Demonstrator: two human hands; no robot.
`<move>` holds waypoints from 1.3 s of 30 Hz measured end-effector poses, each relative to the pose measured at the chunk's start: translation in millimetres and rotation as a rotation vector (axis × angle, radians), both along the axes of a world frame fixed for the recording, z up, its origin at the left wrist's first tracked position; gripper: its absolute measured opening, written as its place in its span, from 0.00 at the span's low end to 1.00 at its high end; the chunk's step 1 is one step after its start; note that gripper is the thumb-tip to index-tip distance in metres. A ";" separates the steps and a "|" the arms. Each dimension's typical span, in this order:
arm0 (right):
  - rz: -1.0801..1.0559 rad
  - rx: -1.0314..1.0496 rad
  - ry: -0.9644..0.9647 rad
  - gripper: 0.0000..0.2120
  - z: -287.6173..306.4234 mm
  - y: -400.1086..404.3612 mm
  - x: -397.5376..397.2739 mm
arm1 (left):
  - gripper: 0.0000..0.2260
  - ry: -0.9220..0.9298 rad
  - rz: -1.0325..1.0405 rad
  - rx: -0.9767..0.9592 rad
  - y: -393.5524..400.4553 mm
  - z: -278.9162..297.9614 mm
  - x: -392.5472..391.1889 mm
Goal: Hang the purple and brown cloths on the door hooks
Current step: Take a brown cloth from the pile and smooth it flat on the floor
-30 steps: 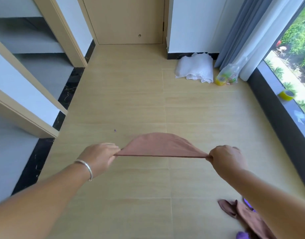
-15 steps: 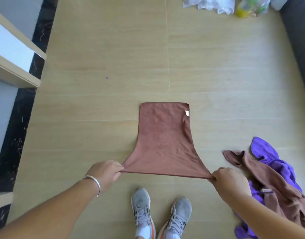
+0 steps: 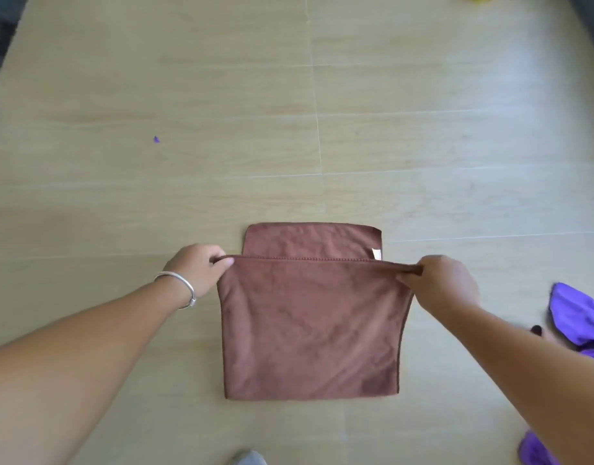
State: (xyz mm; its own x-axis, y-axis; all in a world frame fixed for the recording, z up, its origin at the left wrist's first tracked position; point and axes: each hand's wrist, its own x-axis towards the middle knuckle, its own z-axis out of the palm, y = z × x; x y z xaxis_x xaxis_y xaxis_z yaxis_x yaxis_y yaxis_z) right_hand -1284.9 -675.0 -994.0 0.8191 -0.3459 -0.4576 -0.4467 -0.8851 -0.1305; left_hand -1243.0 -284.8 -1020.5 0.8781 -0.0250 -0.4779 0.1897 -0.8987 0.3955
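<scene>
**Operator:** Down at six o'clock on the pale wood-look plank floor point(image 3: 423, 129), I've got the brown square microfibre cloth point(image 3: 309, 317) lying flat with its near half folded up over the far half. My left hand point(image 3: 196, 268) pinches the fold's upper left corner, fingers point(image 3: 221, 261) curled tight on the hem; my right hand point(image 3: 446, 280) pinches the upper right corner the same way. The edge between them is pulled taut.

**Observer:** So which step is this? Nothing's on a hook.

**Operator:** I'd judge it's preparation: straightening or folding the brown cloth before it goes up. No door or hook shows in this view, so hanging hasn't begun for either colour.

**Observer:** And the purple one?

**Operator:** A crumpled purple cloth point(image 3: 577, 317) sits at about four o'clock on the floor, well apart from the brown one, partly hidden by my right forearm. More purple fabric shows at the bottom right edge; I can't tell whether it's the same piece.

**Observer:** What does the next move call for?

**Operator:** Probably lifting the brown cloth by both corners, keeping the grip even so it doesn't slump, then turning toward the door.

**Observer:** Anything else around?

**Operator:** A small white label point(image 3: 376, 254) near the far right corner, a silver bangle point(image 3: 181, 286) on my left wrist, a tiny purple scrap point(image 3: 156, 139) at ten o'clock, and a grey shoe tip point(image 3: 248, 458) at the bottom edge.
</scene>
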 end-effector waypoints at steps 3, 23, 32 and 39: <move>-0.037 -0.003 -0.082 0.08 -57.8 -2.7 64.1 | 0.07 -0.030 -0.037 0.113 -14.5 -59.9 72.5; 0.802 -0.150 -0.081 0.35 -212.6 35.8 20.5 | 0.33 -0.203 -0.744 0.427 -59.1 -203.5 12.6; 0.823 -0.093 -0.170 0.32 -213.7 56.9 10.9 | 0.35 -0.214 -0.791 0.404 -60.3 -183.3 1.0; 1.053 -0.025 -0.179 0.37 -221.4 31.4 -41.0 | 0.36 -0.285 -1.046 0.361 -21.6 -183.6 -61.1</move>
